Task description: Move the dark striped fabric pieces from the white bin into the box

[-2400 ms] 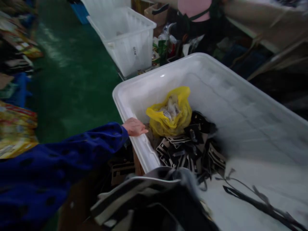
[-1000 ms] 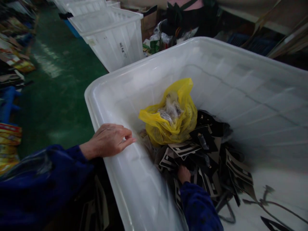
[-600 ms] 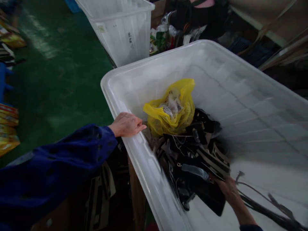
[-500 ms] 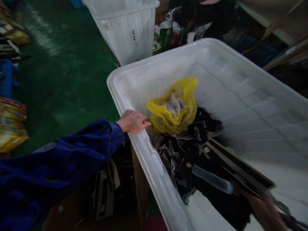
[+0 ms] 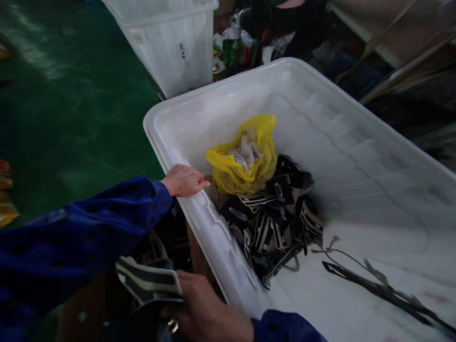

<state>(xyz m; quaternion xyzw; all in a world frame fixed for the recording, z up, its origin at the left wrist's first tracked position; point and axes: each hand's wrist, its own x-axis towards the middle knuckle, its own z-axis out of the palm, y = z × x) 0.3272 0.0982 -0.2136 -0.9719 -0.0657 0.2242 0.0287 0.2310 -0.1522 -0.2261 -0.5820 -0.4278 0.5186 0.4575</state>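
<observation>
Green workshop floor (image 5: pixel 81 118) stretched away to my left, and a person in dark clothes (image 5: pixel 281 23) stood beyond the far corner, apart from me. Biggest thing before me was the large white translucent plastic tub (image 5: pixel 356 156), with a second, smaller white plastic bin (image 5: pixel 171 42) standing behind it. Inside the tub, against the near wall, lay a heap of black and cream striped bag pieces (image 5: pixel 274 223), a crumpled yellow plastic bag (image 5: pixel 245 161) resting against its far side, and loose black straps (image 5: pixel 374 285) trailing across the bare bottom.

My left hand (image 5: pixel 183 180) lay flat on the tub's near rim, fingers loosely spread and gripping nothing. My right hand (image 5: pixel 206 311) was outside the tub, low by its wall, fingers closed round a black and cream striped bag piece (image 5: pixel 149 282) with a small metal ring at its lower edge.

I judged the hold none too sure: the piece was floppy and hung partly free, so it might have slid from my fingers or caught on the dim clutter below the rim. Leaning on that thin rim could also have tipped or shifted the tub, since I could not see what it stood on
</observation>
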